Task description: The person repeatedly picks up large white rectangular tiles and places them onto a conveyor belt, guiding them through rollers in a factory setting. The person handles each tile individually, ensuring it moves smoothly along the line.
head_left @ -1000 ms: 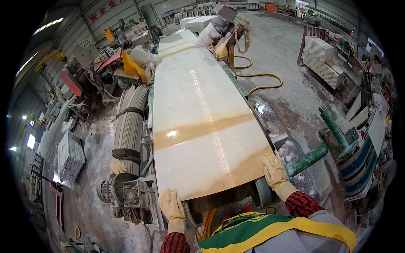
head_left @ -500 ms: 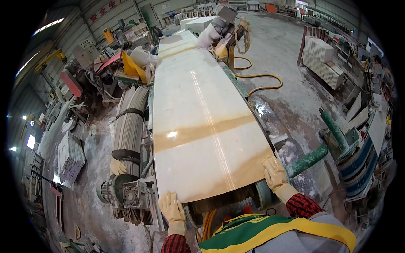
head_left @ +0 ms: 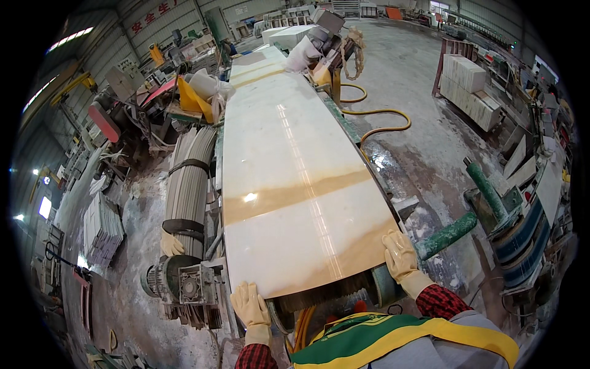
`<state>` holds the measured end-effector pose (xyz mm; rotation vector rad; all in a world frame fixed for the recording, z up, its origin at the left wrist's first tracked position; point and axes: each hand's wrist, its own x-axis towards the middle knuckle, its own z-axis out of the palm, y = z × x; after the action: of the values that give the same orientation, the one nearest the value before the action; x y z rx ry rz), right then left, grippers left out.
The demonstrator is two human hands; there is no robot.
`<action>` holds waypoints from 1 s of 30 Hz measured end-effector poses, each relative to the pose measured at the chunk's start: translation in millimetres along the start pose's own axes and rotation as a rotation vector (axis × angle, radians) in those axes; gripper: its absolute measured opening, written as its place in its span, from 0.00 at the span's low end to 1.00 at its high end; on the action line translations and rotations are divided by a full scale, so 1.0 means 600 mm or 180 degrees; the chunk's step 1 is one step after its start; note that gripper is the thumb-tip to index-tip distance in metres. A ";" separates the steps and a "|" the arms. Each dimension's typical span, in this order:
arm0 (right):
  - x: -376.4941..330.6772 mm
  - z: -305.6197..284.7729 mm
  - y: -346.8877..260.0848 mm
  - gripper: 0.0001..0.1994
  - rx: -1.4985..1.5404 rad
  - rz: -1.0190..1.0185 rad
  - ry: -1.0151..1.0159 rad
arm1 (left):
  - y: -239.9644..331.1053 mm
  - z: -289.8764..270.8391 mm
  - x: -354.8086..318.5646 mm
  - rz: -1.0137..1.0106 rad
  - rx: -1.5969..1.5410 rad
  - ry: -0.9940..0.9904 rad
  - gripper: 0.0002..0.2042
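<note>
A long polished stone slab [head_left: 289,147], white with tan bands, stretches away from me on a belt-and-roller stand. My left hand [head_left: 251,305], in a cream rubber glove, rests at its near left corner with the fingers stretched forward. At the near right corner lies my right hand [head_left: 401,257], gloved alike, its fingers extended along the edge. Neither hand wraps round the slab, as far as I can see; the undersides of both are hidden. Below the near edge, a dark bristly roller or belt [head_left: 326,294] shows.
Left of the slab stand a strapped bundle of strips [head_left: 187,184], a loose glove [head_left: 172,244] and a motor [head_left: 178,280]. A green roller [head_left: 447,235] juts out at right. A yellow hose [head_left: 387,112] curves over the wet floor; stacked slabs [head_left: 470,89] stand beyond it.
</note>
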<state>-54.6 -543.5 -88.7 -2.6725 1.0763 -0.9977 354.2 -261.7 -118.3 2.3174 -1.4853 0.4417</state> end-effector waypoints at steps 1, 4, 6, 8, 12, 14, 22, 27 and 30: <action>0.000 -0.001 -0.001 0.16 0.0012 0.0016 -0.0031 | -0.001 0.000 -0.001 0.0009 -0.0004 0.0019 0.21; -0.004 0.000 0.000 0.16 0.0045 0.0033 -0.0048 | 0.001 -0.002 0.000 0.0006 -0.0061 0.0025 0.21; -0.009 0.003 0.003 0.16 0.0043 0.0032 -0.0024 | 0.004 -0.006 0.001 0.0009 -0.0063 0.0009 0.21; -0.008 0.004 0.003 0.16 0.0026 0.0028 -0.0007 | 0.006 -0.009 0.003 0.0014 -0.0012 -0.0022 0.20; -0.005 -0.003 -0.004 0.15 0.0107 0.0064 -0.0063 | 0.005 -0.009 -0.002 -0.0028 -0.0038 -0.0043 0.21; -0.008 -0.003 -0.004 0.15 0.0077 0.0053 -0.0004 | 0.006 -0.008 -0.004 -0.0038 -0.0073 -0.0035 0.21; -0.008 -0.008 -0.007 0.15 0.0185 0.0033 -0.0003 | 0.002 -0.004 -0.013 -0.0054 -0.0126 -0.0064 0.21; -0.013 -0.007 -0.004 0.15 0.0148 0.0047 -0.0031 | 0.005 -0.006 -0.013 0.0008 -0.0086 0.0021 0.20; -0.022 -0.001 -0.001 0.16 0.0050 0.0026 0.0023 | 0.007 -0.007 -0.014 0.0006 -0.0061 0.0050 0.20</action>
<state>-62.0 -534.5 -95.4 -2.6519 1.0753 -1.0108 346.6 -254.9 -117.8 2.2927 -1.4783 0.4431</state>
